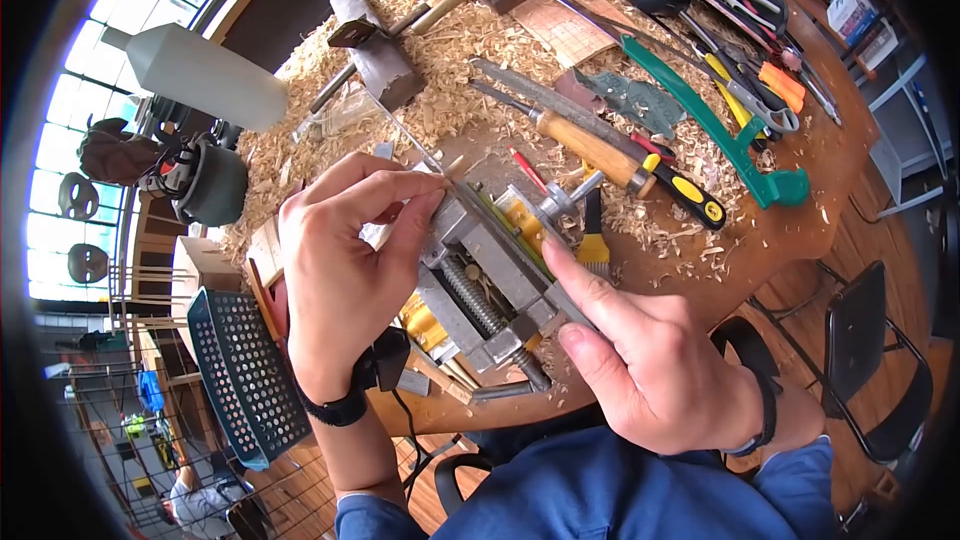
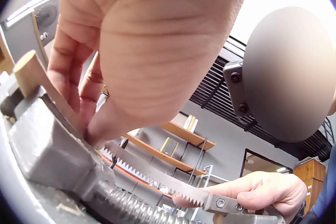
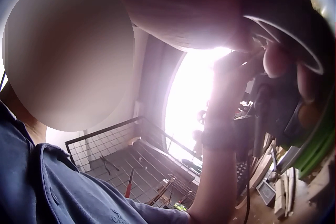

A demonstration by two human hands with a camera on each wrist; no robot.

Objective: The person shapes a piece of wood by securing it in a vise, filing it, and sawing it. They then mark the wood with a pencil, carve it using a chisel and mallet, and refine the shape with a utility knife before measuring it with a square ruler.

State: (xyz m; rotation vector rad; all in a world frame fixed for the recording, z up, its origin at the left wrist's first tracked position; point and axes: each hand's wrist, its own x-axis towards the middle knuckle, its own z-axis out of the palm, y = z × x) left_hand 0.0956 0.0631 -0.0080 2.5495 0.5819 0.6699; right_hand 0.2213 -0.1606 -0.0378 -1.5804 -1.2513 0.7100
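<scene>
A metal vise [image 1: 490, 280] with a threaded screw stands at the table's near side. A thin round wooden stick [image 2: 30, 71] lies along the top of its jaw. My left hand [image 1: 350, 240] pinches this stick between thumb and fingertips, close beside the saw blade. My right hand [image 1: 660, 360] grips the handsaw, its index finger stretched forward along the tool. The toothed blade [image 2: 152, 174] runs from that hand past the left thumb and on over the far side of the vise. The saw's handle is mostly hidden in the right palm.
Wood shavings [image 1: 430, 90] cover the far table. On the right lie a wood-handled chisel [image 1: 590, 148], a green-handled saw [image 1: 690, 100] and pliers. A brush [image 1: 594, 240] is beside the vise. At left are a white bottle [image 1: 205, 75] and a perforated basket [image 1: 245, 370].
</scene>
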